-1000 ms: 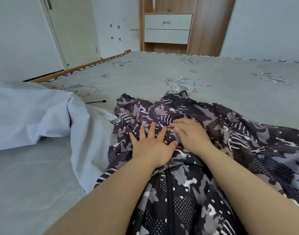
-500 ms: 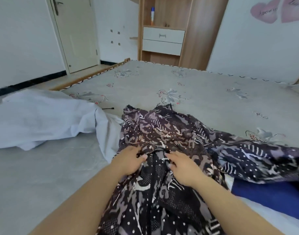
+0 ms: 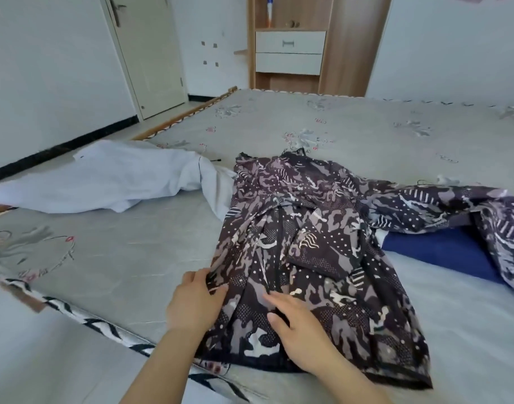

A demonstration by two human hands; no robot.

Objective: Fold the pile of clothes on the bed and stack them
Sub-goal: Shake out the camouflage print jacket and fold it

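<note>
Dark purple-and-grey patterned fabric, apparently a zip-front jacket [image 3: 305, 258], lies spread across the lower centre of the frame on the bed [image 3: 110, 258], its hem toward the lower edge and one sleeve trailing to the right edge. The left hand [image 3: 196, 304] sits at the jacket's left side seam, fingertips tucked at the fabric edge; whether it pinches the cloth or only presses it cannot be told. The right hand [image 3: 301, 330] lies flat on the front panel beside the dark zip line, fingers extended and relaxed, gripping nothing. A pale blue garment [image 3: 104, 182] lies crumpled at the left of the frame, touching the jacket's upper left corner. A navy blue cloth [image 3: 454, 255] shows at the right, partly under the trailing sleeve.

Judged risks: the front panels are wrinkled and overlap unevenly near the zip, so folding now would likely trap creases. The hem lies just at the mattress edge, and a pull toward the lower frame could drag the thin, slippery-looking fabric off the bed. The trailing sleeve drapes over the navy cloth and could drag it along when lifted.

No brand, label or legible writing appears on any garment; a pink wall decoration at the upper right edge is cropped and unreadable.
</note>
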